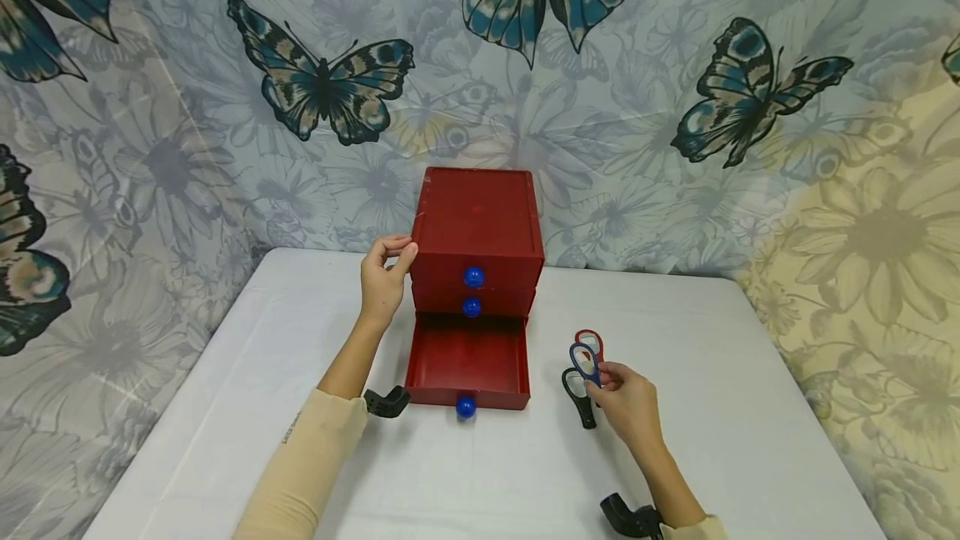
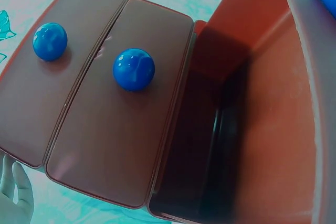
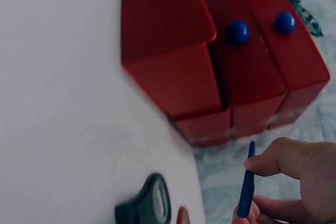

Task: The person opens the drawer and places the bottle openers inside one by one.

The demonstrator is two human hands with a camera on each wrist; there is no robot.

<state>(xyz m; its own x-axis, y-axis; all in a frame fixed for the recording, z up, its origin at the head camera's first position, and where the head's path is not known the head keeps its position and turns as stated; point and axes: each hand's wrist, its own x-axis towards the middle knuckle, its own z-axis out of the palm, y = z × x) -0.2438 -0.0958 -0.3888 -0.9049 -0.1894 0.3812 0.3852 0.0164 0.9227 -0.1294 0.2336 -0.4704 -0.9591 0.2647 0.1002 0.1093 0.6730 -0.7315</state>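
Observation:
My left hand (image 1: 385,277) rests its fingertips against the upper left side of a red drawer cabinet (image 1: 476,211). Blue round knobs (image 1: 473,277) mark the drawer fronts. The bottom drawer (image 1: 467,399) is pulled out, its red floor showing; the two above are closed. To the right, my right hand (image 1: 630,402) pinches a blue ring-shaped tool (image 3: 245,187) between thumb and fingers, seen edge-on in the right wrist view. Just beside it are a similar red one (image 1: 600,338) and a black one (image 1: 587,415) with a stem. Their exact kind is unclear.
A white-covered table (image 1: 735,407) carries everything. Behind it hangs a butterfly-patterned cloth (image 1: 622,215), close to the back of the cabinet. Black wrist mounts (image 1: 387,402) sit at both wrists; the left one is near the open drawer's front left corner.

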